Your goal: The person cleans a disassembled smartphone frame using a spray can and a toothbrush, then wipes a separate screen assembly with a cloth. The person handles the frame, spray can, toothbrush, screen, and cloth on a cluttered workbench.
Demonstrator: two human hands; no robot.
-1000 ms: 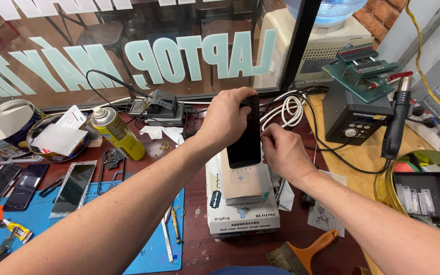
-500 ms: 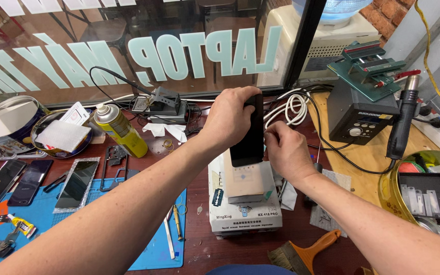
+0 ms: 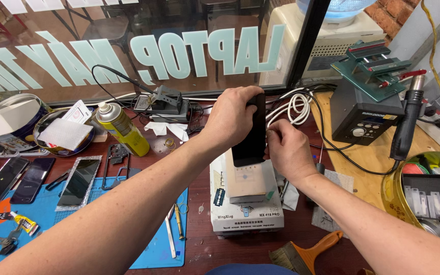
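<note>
Phone (image 3: 250,135) upright — left hand (image 3: 230,119) grips its top, right hand (image 3: 287,153) pinches its edge.

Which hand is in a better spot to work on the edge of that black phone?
Probably the right hand: its fingertips sit at the black phone's right edge, while the left hand wraps the top, holding it upright above the white machine.

Phone repair shop bench. Shopfront glass with big lettering (image 3: 128,56) beyond the left hand (image 3: 232,119). Hot-air rework station (image 3: 365,114) right of the right hand (image 3: 289,153), white heating plate unit (image 3: 245,203) below both. 3 loose phones (image 3: 36,178), yellow spray can (image 3: 118,127), blue mat (image 3: 77,214) to the left.
</note>
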